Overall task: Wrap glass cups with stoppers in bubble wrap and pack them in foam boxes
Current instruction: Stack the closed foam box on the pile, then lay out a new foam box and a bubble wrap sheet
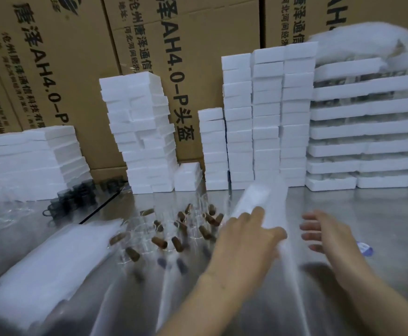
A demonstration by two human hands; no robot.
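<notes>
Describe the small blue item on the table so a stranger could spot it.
Find the foam box stacks at the back, then the steel table before them. Just right of the right hand lies a small round disc, the only blue thing there.

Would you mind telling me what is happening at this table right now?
A person is packing at a metal table. Their left hand is on a blurred white sheet of wrap; whether it grips it is unclear. The right hand hovers open beside it. Glass cups with stoppers sit unwrapped left of the hands, and stacked foam boxes line the back.
</notes>
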